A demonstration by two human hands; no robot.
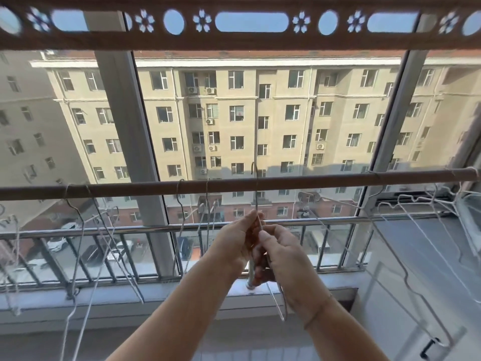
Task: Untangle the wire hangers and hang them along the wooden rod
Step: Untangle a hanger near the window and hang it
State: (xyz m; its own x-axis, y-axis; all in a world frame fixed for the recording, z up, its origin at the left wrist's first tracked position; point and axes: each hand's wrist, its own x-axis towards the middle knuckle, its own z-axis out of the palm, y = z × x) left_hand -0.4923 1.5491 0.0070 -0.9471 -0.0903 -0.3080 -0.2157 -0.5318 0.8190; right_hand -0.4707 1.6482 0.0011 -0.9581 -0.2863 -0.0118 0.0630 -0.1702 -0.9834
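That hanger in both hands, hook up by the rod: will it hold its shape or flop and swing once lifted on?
The hanger looks like thin bare wire, so probably light and springy rather than floppy. Its hook rises above the rod, apparently not yet seated. The left hand and right hand pinch its neck; smooth wire may twist there. Hung, it likely swings like its neighbours.

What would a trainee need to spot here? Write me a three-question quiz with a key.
1. True or false: the hook of the held hanger reaches above the wooden rod.
2. Which hand grips the hanger's stem higher up? A) left hand B) right hand
3. Fill in: beyond the glass, below the rod, runs a metal ____.

Key: 1 true; 2 A; 3 railing
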